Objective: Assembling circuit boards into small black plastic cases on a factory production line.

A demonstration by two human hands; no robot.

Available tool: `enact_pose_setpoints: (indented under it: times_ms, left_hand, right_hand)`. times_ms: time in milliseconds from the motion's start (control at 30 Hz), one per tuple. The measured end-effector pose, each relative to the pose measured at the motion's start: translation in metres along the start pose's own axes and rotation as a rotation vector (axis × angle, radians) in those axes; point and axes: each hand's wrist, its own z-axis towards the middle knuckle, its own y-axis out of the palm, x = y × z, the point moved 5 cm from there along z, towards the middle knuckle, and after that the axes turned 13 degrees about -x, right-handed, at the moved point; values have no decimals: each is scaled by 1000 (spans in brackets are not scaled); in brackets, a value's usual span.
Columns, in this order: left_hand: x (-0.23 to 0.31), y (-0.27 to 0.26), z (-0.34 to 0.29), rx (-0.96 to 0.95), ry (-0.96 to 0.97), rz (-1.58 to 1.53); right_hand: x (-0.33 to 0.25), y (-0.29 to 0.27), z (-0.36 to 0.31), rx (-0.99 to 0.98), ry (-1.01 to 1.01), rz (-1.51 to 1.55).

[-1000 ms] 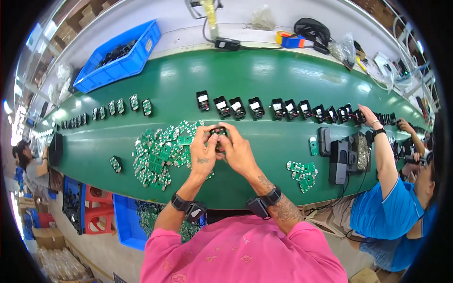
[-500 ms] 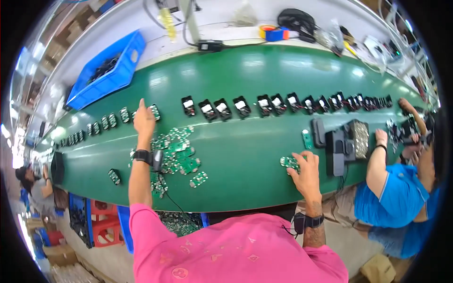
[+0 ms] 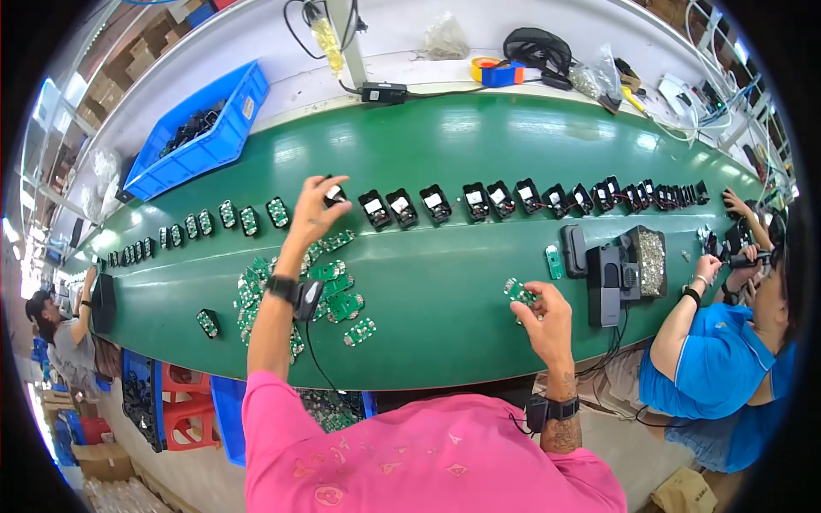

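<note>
A: In the head view, what does the left grip have?
B: A small black housing, thumb and fingers closed around it at the near end of a row of matching housings. It's box-shaped, with a pale patch showing inside; I can't tell whether it's lifted off the green surface.
A: And the right grip?
B: Half curled, fingertips at a green circuit board dotted with silvery parts, on the right side of the surface. I can't tell whether it's pinched or just touched.
A: Where are the other boards?
B: A loose heap of boards lies partly behind the left forearm. Further left stands a line of black cases with green boards showing in them.
A: Any writing?
B: White labels sit in the row's housings, and the blue bin carries a pale tag. The print is too small to read.
A: What's hard to make out?
B: The fingers hide much of the held housing, the right hand covers whatever lies beneath it, and both far ends of the surface shrink into the curved, dark rim.
</note>
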Motion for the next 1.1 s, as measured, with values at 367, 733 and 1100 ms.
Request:
enact_pose_setpoints:
  times_ms: [367,733,1100]
  left_hand:
    - [174,122,-133,-46,-156,-1563]
    - [213,117,-131,-42,60,-526]
    - [209,122,-132,-127,25,-476]
  right_hand:
    - [-39,54,8,-221,-73,757]
    - [-71,51,2,-231,-301,172]
    - [-71,52,3,-357,-305,109]
